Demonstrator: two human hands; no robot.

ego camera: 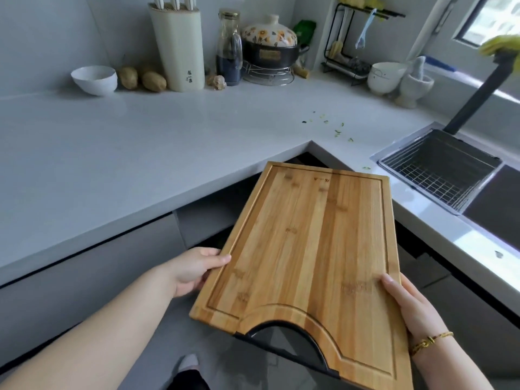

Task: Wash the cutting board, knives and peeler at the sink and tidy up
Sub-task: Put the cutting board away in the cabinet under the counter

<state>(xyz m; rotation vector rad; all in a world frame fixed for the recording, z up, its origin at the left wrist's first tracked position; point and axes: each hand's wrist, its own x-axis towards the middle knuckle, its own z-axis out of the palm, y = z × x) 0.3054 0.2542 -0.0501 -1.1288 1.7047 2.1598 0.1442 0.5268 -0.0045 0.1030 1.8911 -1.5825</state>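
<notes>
A bamboo cutting board with a groove round its edge and a black arched handle is held in the air in front of the counter's inner corner. My left hand grips its left edge, thumb on top. My right hand grips its right edge near the handle end. The sink with a wire basket lies to the right, under a dark faucet. A cream knife block with white handles stands at the back of the counter. No peeler shows.
On the white counter stand a white bowl, potatoes, a glass bottle, a flowered pot, a utensil rack, a bowl and a mortar. Green scraps lie near the sink.
</notes>
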